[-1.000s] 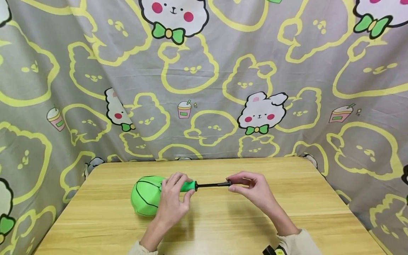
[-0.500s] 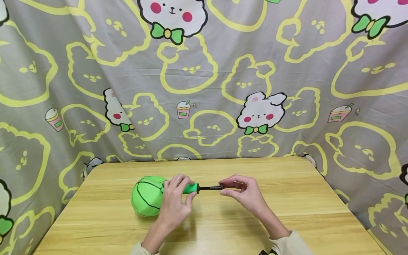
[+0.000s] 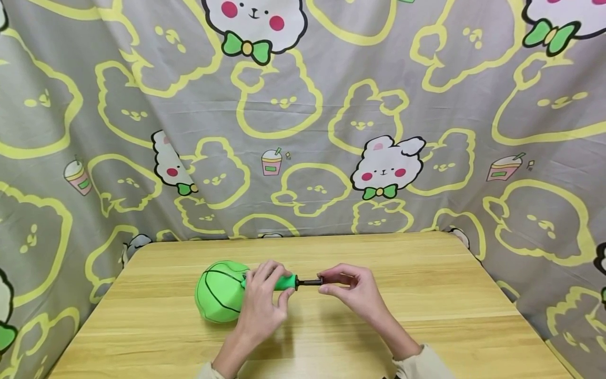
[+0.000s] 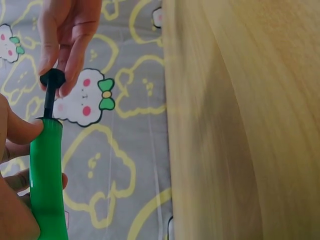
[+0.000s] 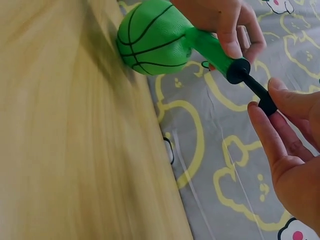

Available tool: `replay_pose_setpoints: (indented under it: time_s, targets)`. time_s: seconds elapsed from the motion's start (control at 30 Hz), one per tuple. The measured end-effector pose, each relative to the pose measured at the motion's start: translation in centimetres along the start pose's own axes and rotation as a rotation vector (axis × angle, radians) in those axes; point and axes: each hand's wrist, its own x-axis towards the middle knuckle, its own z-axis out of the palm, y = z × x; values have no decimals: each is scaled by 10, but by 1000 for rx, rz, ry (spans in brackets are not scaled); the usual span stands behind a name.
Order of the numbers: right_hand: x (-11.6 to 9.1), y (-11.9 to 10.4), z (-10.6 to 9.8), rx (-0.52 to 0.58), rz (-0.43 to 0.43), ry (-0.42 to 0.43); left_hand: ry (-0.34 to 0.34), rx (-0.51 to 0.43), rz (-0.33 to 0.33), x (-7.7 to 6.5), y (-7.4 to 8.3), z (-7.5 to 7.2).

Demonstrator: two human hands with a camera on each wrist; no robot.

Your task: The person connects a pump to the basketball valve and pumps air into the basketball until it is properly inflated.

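Observation:
A green ball with black basketball lines, partly sunken in shape, sits at the left end of a green hand pump. My left hand grips the pump's barrel, fingers over the far side and thumb near the black end cap. Out of that cap runs a short length of black rod. My right hand pinches the black handle at the rod's end between thumb and fingers. In the right wrist view the pump's other end meets the ball, and the left hand hides part of the barrel.
The wooden table lies under both hands. Behind it and at both sides hangs a grey curtain printed with yellow outlines and white rabbits.
My right hand has moved left with the handle, and the black rod has slid farther into the barrel. The left hand keeps its grip and has shifted very slightly right.

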Motion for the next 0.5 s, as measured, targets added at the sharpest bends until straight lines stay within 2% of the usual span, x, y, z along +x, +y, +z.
replay_pose_setpoints:
  time_s: [0.2,0.4,0.5]
  targets:
    - [-1,6,10,7,-31,11,-14,5,0,-1,2,2]
    - [-3,9,17,25,-9,19,-21,34,23,-4,6,6]
    - [-4,10,17,-5,-21,9,-19,42,24,-3,6,6]
